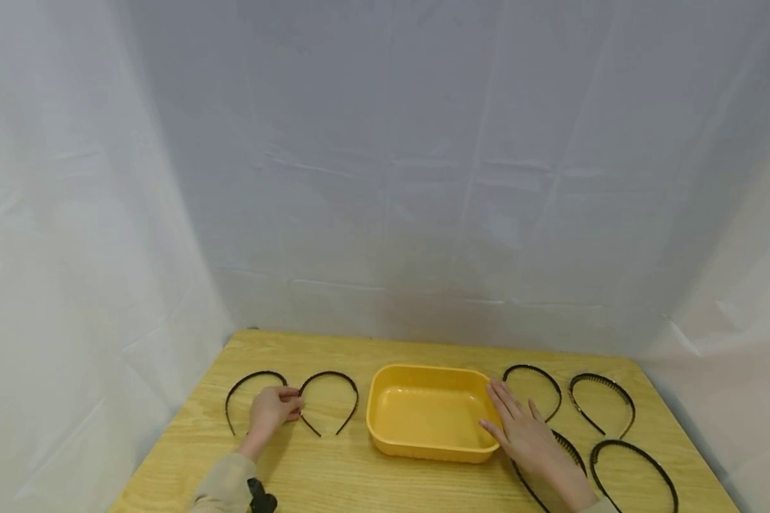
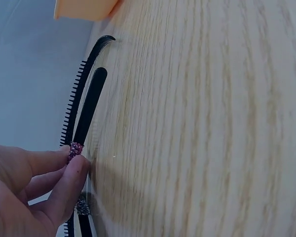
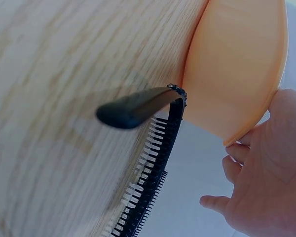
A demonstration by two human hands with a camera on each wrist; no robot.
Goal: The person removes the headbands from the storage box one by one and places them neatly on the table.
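Left hand [image 1: 271, 411] pinches thin black toothed plastic headband [image 1: 329, 401] on wooden worktop [image 1: 334, 470]; right hand [image 1: 527, 436], fingers flat, steadies yellow plastic tray [image 1: 385, 420]. Lift headband clear of tray rim.

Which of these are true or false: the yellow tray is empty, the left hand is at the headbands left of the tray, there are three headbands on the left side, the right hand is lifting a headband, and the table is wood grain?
1. The yellow tray is empty. True.
2. The left hand is at the headbands left of the tray. True: its fingers pinch a black headband.
3. Three headbands lie left of the tray. False: two lie there, and four lie on the right.
4. The right hand is lifting a headband. False: it rests with straight fingers against the tray's right rim.
5. The table has a wood-grain top. True.
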